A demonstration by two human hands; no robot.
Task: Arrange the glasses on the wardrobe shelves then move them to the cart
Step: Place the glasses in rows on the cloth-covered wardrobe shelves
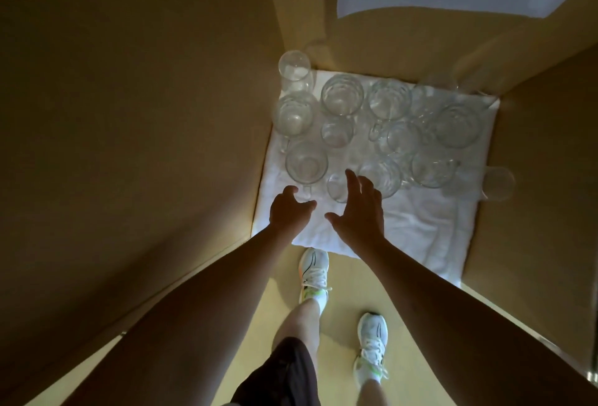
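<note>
Several clear glasses and handled glass mugs (342,98) stand on a white cloth (404,224) spread over a wardrobe shelf. Both my arms reach over the near part of the cloth. My left hand (289,211) hovers just in front of a handled mug (306,162), fingers loosely curled and holding nothing. My right hand (360,208) is spread open, its fingertips at a small glass (336,186) and beside a larger one (382,177). I cannot tell whether the fingers touch the glass.
Tan wardrobe walls (145,114) close in the shelf on the left, back and right. One glass (498,184) sits at the cloth's right edge against the wall. Below the shelf I see the floor and my legs in white sneakers (314,271).
</note>
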